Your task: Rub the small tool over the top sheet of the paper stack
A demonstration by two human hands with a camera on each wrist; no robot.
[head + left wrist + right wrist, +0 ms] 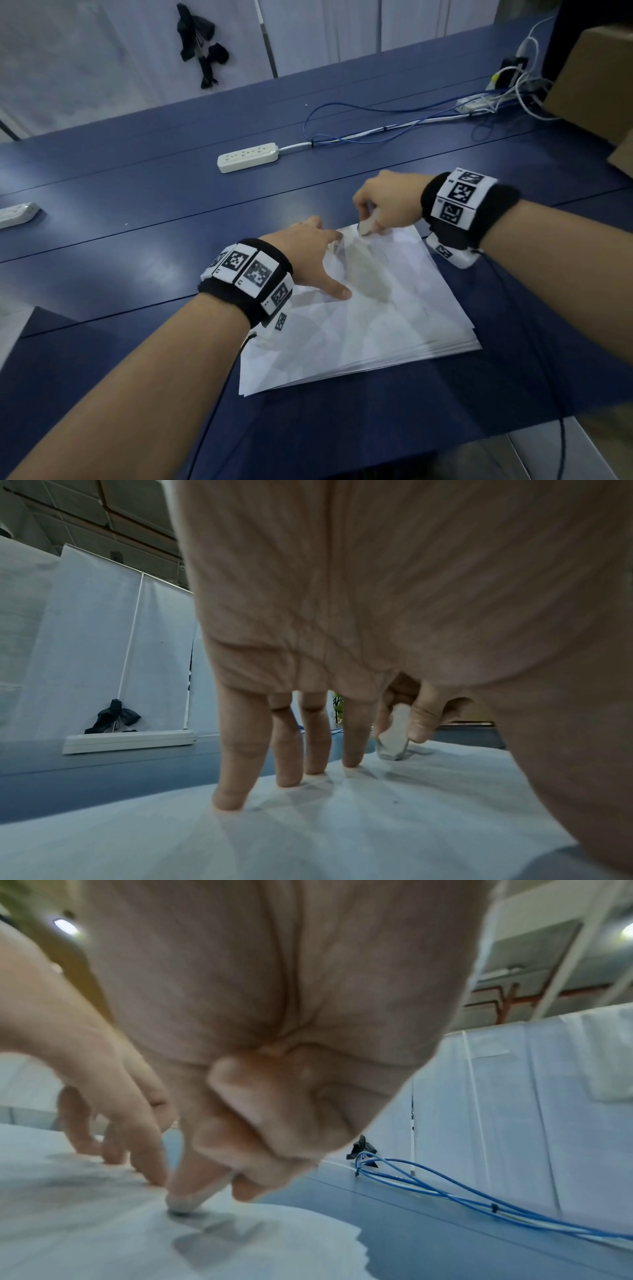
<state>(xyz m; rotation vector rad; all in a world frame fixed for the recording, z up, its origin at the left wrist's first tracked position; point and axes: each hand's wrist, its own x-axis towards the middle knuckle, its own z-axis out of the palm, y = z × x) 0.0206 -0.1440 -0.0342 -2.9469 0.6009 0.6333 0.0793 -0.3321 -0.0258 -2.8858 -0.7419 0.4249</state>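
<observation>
Stack of white paper (370, 329) lies flat on the blue worktop (171, 212), near edge. Left hand (308, 253), fingers (236, 772) spread straight, tips pressing the top sheet down. Right hand (383, 202) pinches a small pale eraser-like block (365, 228), its tip on the sheet's far edge. Rubbing looks barely begun; grey smudges remain mid-sheet. Power strip (247, 157) beyond.
</observation>
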